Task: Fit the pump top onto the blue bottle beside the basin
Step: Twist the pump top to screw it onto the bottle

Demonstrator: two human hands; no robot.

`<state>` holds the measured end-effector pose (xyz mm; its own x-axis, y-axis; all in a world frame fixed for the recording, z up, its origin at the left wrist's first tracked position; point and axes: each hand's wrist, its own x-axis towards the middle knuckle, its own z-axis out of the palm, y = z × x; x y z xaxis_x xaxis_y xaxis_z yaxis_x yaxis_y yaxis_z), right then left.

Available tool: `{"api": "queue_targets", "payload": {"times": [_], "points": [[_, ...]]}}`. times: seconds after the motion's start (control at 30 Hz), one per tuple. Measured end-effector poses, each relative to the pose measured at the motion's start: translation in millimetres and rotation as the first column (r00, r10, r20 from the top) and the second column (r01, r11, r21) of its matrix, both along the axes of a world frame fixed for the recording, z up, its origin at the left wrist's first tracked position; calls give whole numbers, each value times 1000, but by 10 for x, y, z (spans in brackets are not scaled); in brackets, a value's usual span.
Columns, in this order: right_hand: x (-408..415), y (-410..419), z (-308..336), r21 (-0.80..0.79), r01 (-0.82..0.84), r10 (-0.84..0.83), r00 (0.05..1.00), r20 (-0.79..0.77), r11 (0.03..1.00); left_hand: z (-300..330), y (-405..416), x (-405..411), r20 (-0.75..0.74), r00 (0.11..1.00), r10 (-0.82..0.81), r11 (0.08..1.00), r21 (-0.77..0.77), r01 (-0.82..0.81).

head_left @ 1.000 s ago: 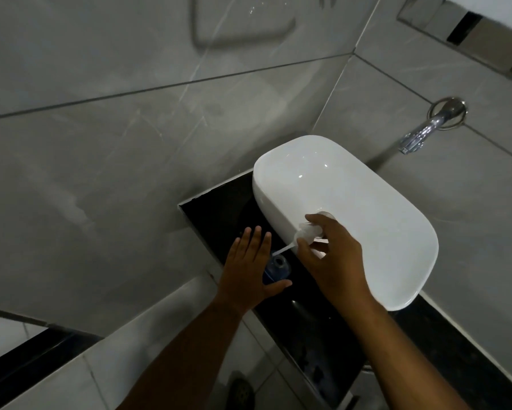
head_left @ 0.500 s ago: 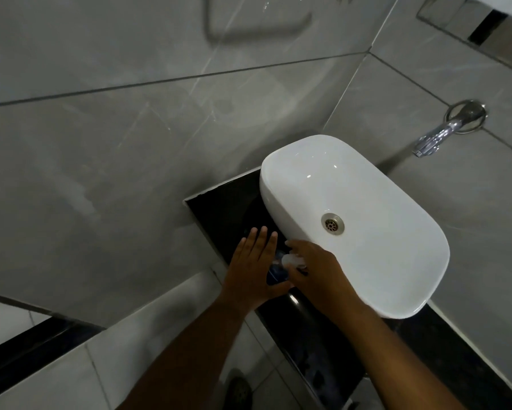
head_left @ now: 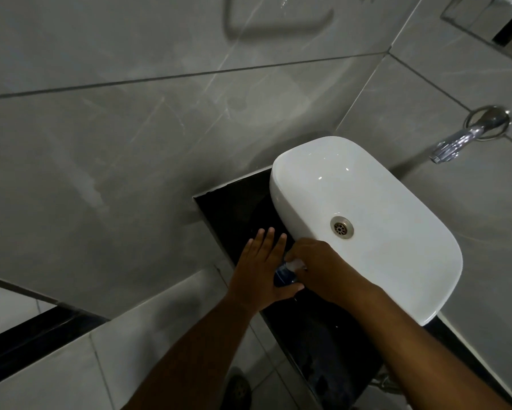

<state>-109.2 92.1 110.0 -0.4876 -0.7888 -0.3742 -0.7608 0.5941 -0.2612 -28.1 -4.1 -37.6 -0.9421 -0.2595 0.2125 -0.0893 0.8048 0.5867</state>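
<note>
The right hand (head_left: pixel 322 267) is now lowering the small white plastic pump top (head_left: pixel 296 264), pinched in its grip, onto the blue plastic bottle (head_left: pixel 282 276) beside the white oval ceramic basin (head_left: pixel 396 247) on the black worktop (head_left: pixel 237 202); the left hand (head_left: pixel 260 270), fingers spread, is bracing it. Seating probably remains unfinished.

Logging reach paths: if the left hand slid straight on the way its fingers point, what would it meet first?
Probably the tiled wall behind the dark counter; the left hand points past the basin, though depth is unclear.
</note>
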Motion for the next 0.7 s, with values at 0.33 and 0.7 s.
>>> {"api": "queue_targets", "payload": {"times": [0.33,0.7], "points": [[-56,-84,35,151,-24,32,998,-52,988,-27,-27,-22,-7,1000,2,998,-56,-2],[-84,-29,-108,74,-139,144,987,-74,988,-82,-30,-53,15,1000,-2,998,-56,3]]}}
